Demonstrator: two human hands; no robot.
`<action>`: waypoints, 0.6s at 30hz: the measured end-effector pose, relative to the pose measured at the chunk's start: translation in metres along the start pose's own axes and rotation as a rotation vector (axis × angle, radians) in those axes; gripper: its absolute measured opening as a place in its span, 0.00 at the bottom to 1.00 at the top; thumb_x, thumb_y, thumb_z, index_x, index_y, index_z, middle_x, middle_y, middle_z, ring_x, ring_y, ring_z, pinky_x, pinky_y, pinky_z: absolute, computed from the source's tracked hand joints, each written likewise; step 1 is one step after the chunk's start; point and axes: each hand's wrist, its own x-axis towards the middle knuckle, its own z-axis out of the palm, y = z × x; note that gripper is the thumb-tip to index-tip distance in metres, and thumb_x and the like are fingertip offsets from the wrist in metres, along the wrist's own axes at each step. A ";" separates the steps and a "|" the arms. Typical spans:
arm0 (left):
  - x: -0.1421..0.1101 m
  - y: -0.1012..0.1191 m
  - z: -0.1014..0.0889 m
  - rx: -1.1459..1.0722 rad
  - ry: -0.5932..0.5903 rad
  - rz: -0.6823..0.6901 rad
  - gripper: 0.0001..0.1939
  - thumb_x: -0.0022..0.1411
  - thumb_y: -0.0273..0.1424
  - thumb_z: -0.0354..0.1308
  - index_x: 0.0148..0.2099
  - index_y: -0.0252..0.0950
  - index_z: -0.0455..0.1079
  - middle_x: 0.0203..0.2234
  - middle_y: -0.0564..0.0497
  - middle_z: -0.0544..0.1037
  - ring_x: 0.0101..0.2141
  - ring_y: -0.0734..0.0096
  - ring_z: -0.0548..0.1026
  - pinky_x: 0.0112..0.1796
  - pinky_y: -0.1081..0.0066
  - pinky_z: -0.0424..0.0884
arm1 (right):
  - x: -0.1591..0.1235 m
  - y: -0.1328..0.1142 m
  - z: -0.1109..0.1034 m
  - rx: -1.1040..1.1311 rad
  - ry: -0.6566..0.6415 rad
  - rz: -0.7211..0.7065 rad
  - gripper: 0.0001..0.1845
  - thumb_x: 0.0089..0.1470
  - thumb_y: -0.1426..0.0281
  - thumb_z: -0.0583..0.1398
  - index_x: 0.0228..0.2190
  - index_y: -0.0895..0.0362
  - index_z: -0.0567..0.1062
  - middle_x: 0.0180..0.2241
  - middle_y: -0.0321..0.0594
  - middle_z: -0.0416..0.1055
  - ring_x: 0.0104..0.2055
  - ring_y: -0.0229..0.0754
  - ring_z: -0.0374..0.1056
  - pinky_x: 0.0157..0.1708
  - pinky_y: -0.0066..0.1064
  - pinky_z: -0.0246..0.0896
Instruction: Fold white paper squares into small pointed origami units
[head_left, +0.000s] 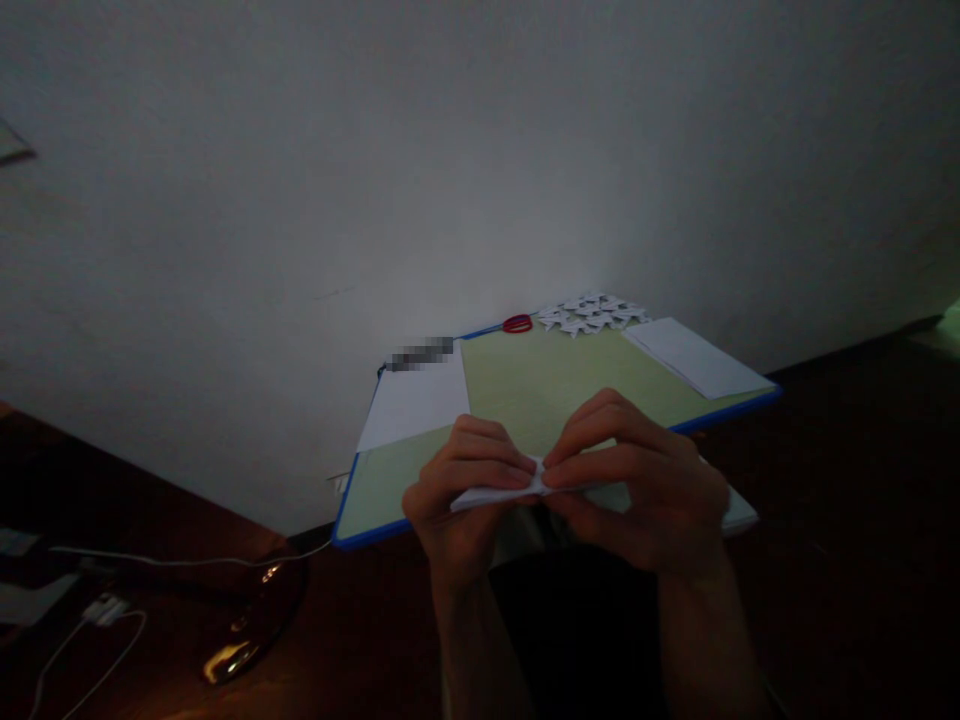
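A small piece of folded white paper (487, 495) is held up between both hands, above the near edge of a green table (555, 375) with a blue rim. My left hand (469, 485) pinches its left part, fingers on top and thumb below. From the other side my right hand (637, 480) grips the paper, its fingertips almost touching those of the left. The fingers cover much of the paper, so its full shape is hidden.
Red-handled scissors (517, 324) lie at the table's back edge, beside several folded white paper pieces (592, 313). White sheets rest at the right (701, 358) and the left (420, 395). A wall (480, 180) stands behind; a white cable (187, 561) runs at left.
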 end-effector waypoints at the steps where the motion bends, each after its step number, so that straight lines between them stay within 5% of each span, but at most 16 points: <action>1: 0.000 0.000 0.000 -0.008 -0.005 -0.001 0.05 0.60 0.36 0.70 0.33 0.42 0.78 0.26 0.52 0.79 0.31 0.66 0.75 0.35 0.61 0.73 | 0.000 0.000 0.000 0.000 0.001 -0.003 0.13 0.51 0.77 0.69 0.38 0.51 0.80 0.33 0.38 0.79 0.34 0.44 0.73 0.34 0.40 0.69; 18: -0.002 0.000 -0.001 -0.035 -0.033 -0.020 0.02 0.59 0.34 0.70 0.35 0.44 0.81 0.26 0.52 0.81 0.30 0.65 0.76 0.36 0.60 0.73 | 0.005 -0.006 0.006 -0.094 0.046 -0.033 0.13 0.48 0.79 0.67 0.34 0.51 0.78 0.29 0.37 0.78 0.31 0.43 0.71 0.30 0.38 0.68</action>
